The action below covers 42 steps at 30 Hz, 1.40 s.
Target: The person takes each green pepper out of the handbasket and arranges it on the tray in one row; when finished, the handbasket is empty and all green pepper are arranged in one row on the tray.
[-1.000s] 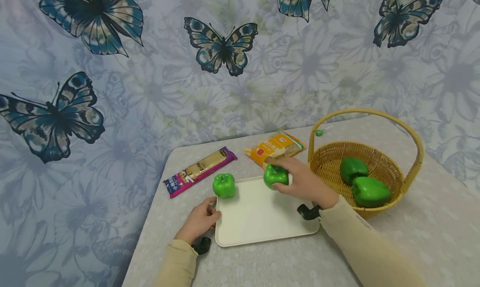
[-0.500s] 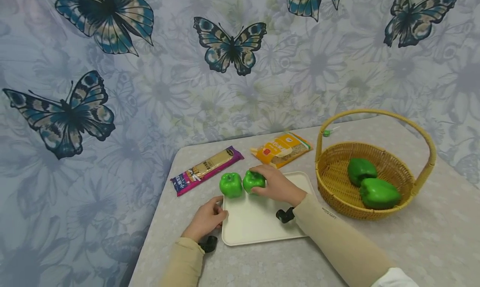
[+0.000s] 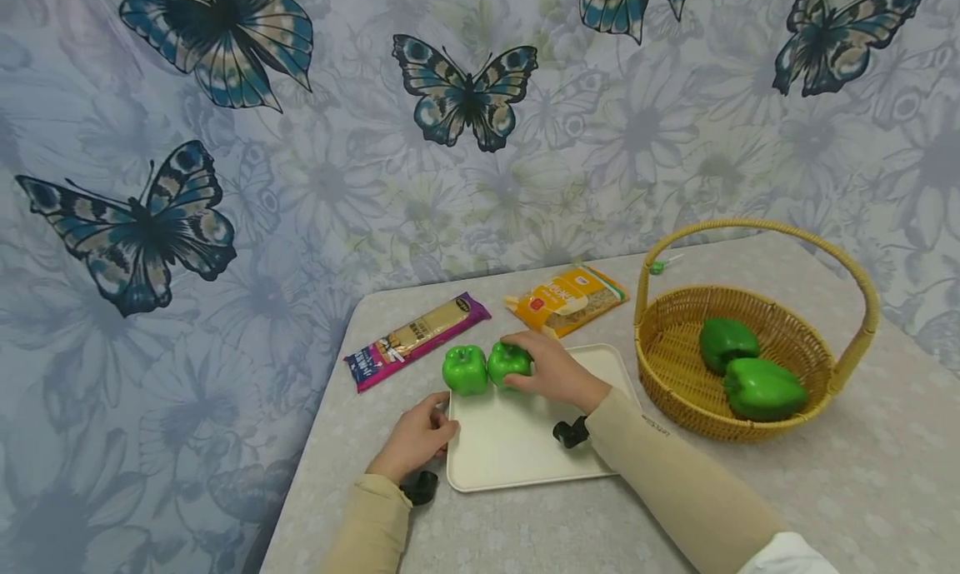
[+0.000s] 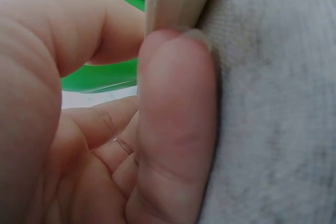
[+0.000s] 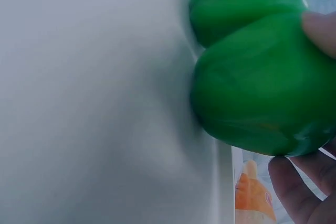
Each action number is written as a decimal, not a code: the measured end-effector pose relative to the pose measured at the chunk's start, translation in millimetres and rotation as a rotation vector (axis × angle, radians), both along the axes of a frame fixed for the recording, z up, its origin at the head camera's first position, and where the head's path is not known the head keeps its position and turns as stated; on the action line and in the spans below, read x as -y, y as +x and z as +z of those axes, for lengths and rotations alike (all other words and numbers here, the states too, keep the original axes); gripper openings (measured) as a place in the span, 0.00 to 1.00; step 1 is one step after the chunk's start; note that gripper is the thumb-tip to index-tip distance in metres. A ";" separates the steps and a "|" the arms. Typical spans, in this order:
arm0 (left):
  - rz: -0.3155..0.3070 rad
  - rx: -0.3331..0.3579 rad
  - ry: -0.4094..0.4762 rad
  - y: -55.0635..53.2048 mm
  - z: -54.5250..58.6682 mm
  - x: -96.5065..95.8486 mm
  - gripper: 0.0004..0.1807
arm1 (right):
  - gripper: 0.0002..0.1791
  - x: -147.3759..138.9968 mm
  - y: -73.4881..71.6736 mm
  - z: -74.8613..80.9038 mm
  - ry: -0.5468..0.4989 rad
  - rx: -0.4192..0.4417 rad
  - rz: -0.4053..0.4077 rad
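My right hand [image 3: 558, 372] holds a green bell pepper [image 3: 507, 366] at the far edge of a cream tray [image 3: 517, 445], thumb and fingers around its sides. In the right wrist view this bell pepper [image 5: 262, 90] sits low against the tray surface [image 5: 105, 103]. Right beside it, at the tray's far left corner, stands another green bell pepper [image 3: 465, 371]. My left hand [image 3: 414, 437] grips the tray's left side. The left wrist view has the tray edge [image 4: 176, 1] pinched between its fingers, close over the tablecloth.
A yellow wicker basket [image 3: 678, 420] with a tall handle stands to the right, with two green bell peppers [image 3: 761, 388] inside. Behind the tray lie a purple noodle packet [image 3: 420, 341] and an orange packet [image 3: 566, 299]. A small green object [image 3: 657, 267] is near the wall.
My right hand has carried its bell pepper leftward along the tray's far edge until it is beside the other one. The left hand stays at the tray's side. The head view has shifted slightly.
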<state>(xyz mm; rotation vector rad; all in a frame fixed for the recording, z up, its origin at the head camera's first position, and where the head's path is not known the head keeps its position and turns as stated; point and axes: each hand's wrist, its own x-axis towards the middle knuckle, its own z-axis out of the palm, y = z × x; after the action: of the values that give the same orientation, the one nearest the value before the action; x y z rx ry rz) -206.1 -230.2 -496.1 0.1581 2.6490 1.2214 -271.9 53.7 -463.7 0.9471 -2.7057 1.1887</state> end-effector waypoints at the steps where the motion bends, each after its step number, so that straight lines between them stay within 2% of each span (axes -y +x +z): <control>1: 0.000 0.002 0.002 0.1 -0.7 -0.2 0.32 | 0.36 0.1 -0.2 -0.4 0.001 -0.002 0.001; 13: 0.004 -0.007 -0.006 0.1 -0.9 -0.7 0.32 | 0.36 2.1 2.9 -0.8 -0.004 0.000 -0.001; 21: 0.010 -0.003 0.000 1.8 1.9 -1.9 0.32 | 0.40 1.2 2.5 -2.8 -0.015 0.002 -0.001; 28: 0.008 0.001 0.004 1.3 -0.9 -1.1 0.32 | 0.44 -4.6 6.3 -0.1 0.005 0.037 -0.009; 32: 0.008 0.004 -0.001 -0.1 -3.2 -1.8 0.32 | 0.44 -21.9 13.6 9.8 0.017 0.033 -0.013; 36: 0.010 -0.002 -0.016 -0.6 -3.9 -1.8 0.32 | 0.39 -51.7 21.7 28.1 0.019 -0.062 -0.023; 40: 0.009 -0.004 -0.023 -0.3 -2.6 -2.9 0.32 | 0.31 -93.3 29.4 50.3 -0.009 -0.186 -0.093; 42: 0.009 -0.007 -0.023 -0.1 -1.6 -3.4 0.32 | 0.28 -117.3 32.2 59.6 -0.028 -0.216 -0.148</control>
<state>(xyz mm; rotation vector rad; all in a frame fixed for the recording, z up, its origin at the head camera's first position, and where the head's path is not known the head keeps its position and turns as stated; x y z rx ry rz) -206.2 -226.9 -497.8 0.1474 2.6709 1.1949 -239.7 170.9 -404.1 0.8035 -2.5324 1.0301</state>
